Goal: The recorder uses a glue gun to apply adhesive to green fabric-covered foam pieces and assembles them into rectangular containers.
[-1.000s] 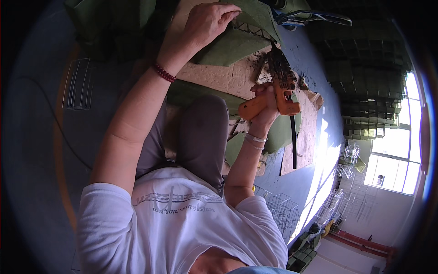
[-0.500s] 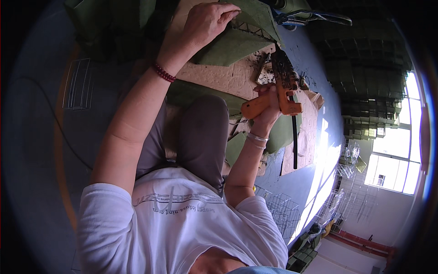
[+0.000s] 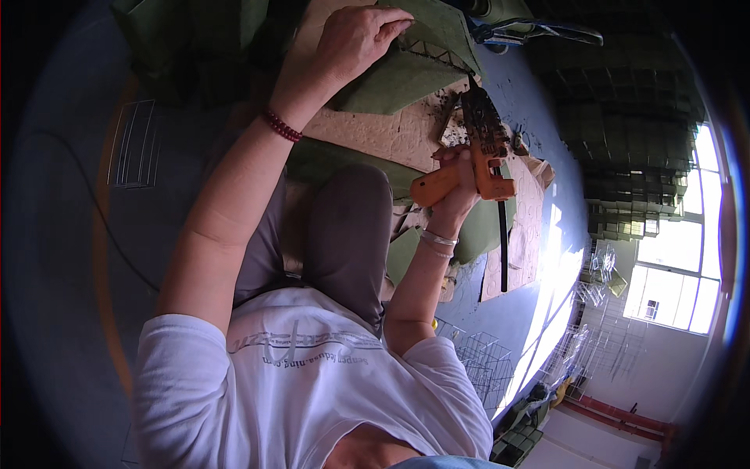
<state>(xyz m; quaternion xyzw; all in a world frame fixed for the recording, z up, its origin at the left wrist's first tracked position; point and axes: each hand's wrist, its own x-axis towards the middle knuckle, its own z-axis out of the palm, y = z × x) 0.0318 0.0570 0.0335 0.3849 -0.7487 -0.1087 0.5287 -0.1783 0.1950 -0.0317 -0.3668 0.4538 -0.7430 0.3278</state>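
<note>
My right hand (image 3: 459, 195) is wrapped round the handle of an orange hot glue gun (image 3: 433, 186). Dark residue cakes the gun's front, and a black glue stick (image 3: 503, 246) pokes out of its back. The nozzle points away from me, at the right corner of a folded green fabric piece (image 3: 394, 87). Along that piece's fold runs a dark zigzag wire strip (image 3: 433, 53). At the far side my left hand (image 3: 351, 43) is closed, thumb and fingers pinched at the fabric's raised flap; the fingertips are small in view.
Stained cardboard (image 3: 375, 133) lies beneath the work, with a residue-covered block (image 3: 453, 127) beside the gun. Green fabric (image 3: 187, 39) is heaped at the far left. Wire racks (image 3: 484, 359) stand at right, stacked green boxes (image 3: 625, 141) beyond. A cable (image 3: 101, 211) crosses the left floor.
The glue gun has tilted slightly, its front swinging a little to the left and its handle shifting left. My left hand has stayed almost still at the flap.
</note>
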